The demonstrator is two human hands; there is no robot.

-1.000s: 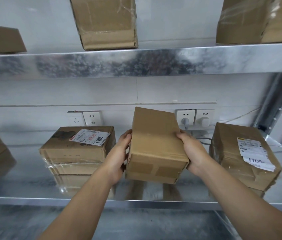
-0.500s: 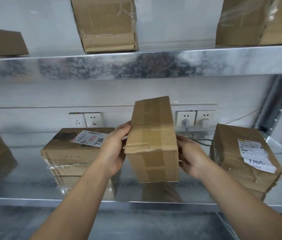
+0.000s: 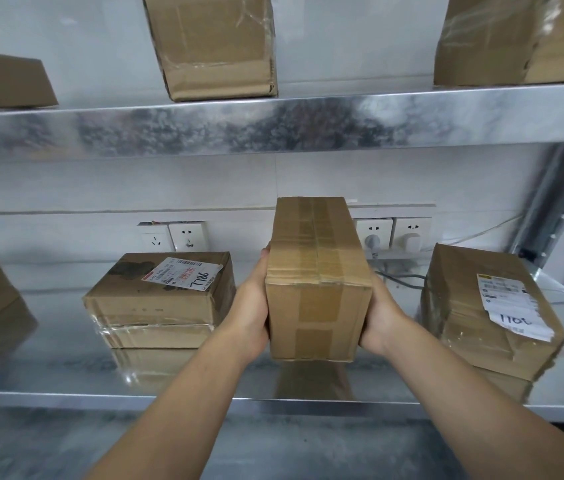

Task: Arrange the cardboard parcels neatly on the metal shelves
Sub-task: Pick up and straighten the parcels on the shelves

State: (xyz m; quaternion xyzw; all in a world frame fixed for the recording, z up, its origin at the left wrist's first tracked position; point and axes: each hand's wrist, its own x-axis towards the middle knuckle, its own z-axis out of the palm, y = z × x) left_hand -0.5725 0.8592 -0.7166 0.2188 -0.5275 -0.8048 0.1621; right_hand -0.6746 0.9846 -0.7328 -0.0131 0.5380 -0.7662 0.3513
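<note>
A taped parcel is held upright between the two hands, its narrow taped end turned toward the camera. It is gripped at its left side by the left hand and at its right side by the right hand; most of the right hand's fingers are hidden behind the cardboard. The parcel is kept low over the lower metal shelf, where its reflection is seen directly below; whether its underside touches the shelf cannot be told. Just beyond the left hand, a labelled parcel is stacked on the shelf. Past the right hand, a wrapped parcel with a white label is seen. Above both hands runs the upper metal shelf.
</note>
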